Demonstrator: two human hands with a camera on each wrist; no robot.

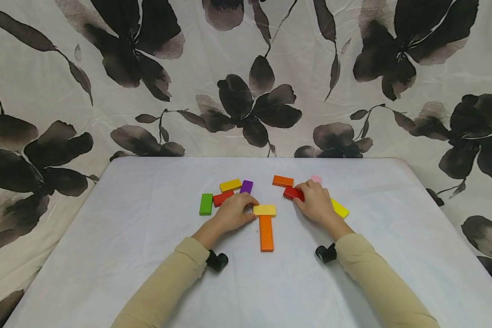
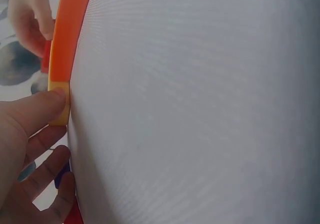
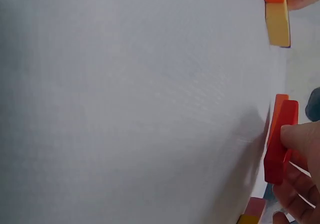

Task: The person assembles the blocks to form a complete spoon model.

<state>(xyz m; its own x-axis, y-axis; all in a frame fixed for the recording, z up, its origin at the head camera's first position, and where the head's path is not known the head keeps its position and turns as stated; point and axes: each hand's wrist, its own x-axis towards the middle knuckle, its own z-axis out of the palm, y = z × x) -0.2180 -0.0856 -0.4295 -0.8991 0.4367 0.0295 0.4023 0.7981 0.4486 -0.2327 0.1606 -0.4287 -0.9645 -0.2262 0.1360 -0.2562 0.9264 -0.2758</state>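
Note:
At the middle of the table, my left hand (image 1: 234, 213) pinches the left end of a light yellow block (image 1: 264, 210). In the left wrist view its thumb (image 2: 56, 103) lies on that block's face. An orange block (image 1: 266, 233) runs from the yellow one toward me, the two forming a T. On the right, my right hand (image 1: 316, 200) grips a red block (image 1: 293, 193) between thumb and fingers. The right wrist view shows this red block (image 3: 281, 143) tilted, its far side covered by the fingers.
Left of the T lie a green block (image 1: 206, 204), another red block (image 1: 223, 198), a yellow block (image 1: 230, 185) and a purple block (image 1: 246, 187). Around the right hand are a second orange block (image 1: 283, 181), a pink block (image 1: 316, 179) and a bright yellow block (image 1: 340, 208).

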